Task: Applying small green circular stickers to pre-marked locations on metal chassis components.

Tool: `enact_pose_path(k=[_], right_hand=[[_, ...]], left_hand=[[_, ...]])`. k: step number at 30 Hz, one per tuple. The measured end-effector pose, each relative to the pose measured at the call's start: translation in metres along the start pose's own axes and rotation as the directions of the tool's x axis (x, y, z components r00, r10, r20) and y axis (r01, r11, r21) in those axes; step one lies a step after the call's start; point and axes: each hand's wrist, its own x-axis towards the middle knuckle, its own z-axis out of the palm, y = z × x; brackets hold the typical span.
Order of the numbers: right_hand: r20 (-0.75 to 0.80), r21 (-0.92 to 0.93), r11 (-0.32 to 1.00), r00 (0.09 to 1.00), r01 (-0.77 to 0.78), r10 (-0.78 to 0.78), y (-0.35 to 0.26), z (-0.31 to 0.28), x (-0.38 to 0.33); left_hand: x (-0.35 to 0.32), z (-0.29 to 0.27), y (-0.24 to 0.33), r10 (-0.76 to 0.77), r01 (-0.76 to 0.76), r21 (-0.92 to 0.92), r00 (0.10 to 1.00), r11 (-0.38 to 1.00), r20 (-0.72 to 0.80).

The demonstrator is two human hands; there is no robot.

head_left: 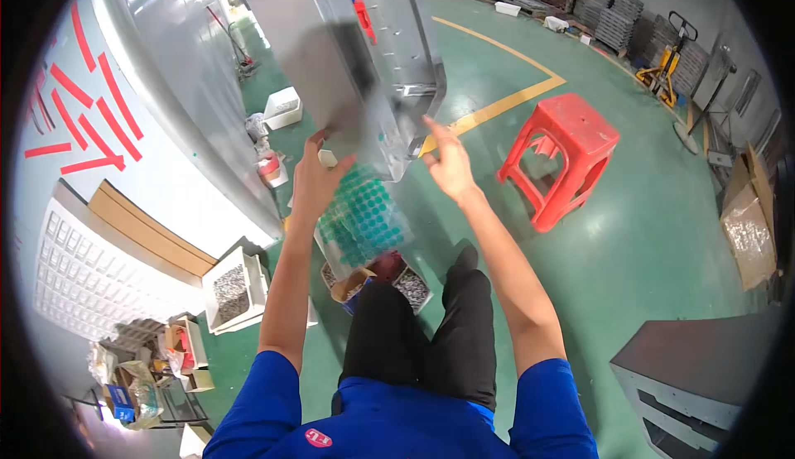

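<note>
Grey metal casing, one, is extending beyond and between left hand and right hand, long axis running forward, near end pointing back between them. Both are showing parted, uncurled fingers; contact cannot be told.

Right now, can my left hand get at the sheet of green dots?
Probably yes. The sheet of green dots shows just below and right of your left hand, with nothing visible blocking the way between, though this one view leaves their height difference unclear.
</note>
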Motion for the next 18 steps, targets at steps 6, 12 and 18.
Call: enact_pose_path(k=[6, 12, 18], right_hand=[[0.161, 0.034, 0.996, 0.983, 0.084, -0.088, -0.016, 0.061, -0.013], [0.059, -0.179, 0.981, 0.996, 0.081, -0.071, -0.038, 0.084, -0.025], [0.070, -0.209, 0.976, 0.997, 0.058, -0.044, -0.057, 0.087, -0.030]], left_hand=[[0.005, -0.007, -0.014, -0.078, 0.084, -0.044, 0.990, 0.996, 0.113], [0.016, -0.004, -0.006, -0.096, 0.093, 0.022, 0.978, 0.995, 0.188], [0.031, -0.004, -0.040, -0.048, 0.048, 0.005, 0.974, 0.999, 0.220]])
